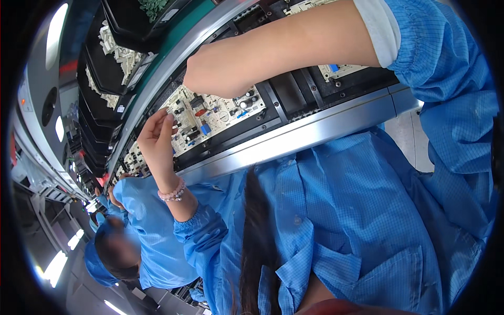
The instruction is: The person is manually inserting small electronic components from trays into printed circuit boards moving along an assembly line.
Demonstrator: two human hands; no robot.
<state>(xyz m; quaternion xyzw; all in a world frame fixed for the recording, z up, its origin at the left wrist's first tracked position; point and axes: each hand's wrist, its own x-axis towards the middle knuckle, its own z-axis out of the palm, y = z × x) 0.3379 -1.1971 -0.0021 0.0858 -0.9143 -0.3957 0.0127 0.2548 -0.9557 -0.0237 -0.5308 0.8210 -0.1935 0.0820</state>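
Note:
A cream circuit board (223, 125) with several small parts, among them a blue block (205, 128) and a red disc, sits in a black carrier (270, 107). My left hand (157, 134), with a pink bead bracelet at its wrist, is over the board's left end. Its thumb and fingertips are pinched together; what lies between them is too small to name. Reaching in from the right, my right hand (220, 71) is curled above the board's far side. Its back faces up and hides the fingertips and anything they hold, along with part of the board.
A shiny metal rail (299, 137) runs along the near side of the line. Beyond the far rail stand black bins with white connector-like parts (123, 55) and green pieces (153, 6). More boards lie farther along. A co-worker in blue (157, 236) is close on my left.

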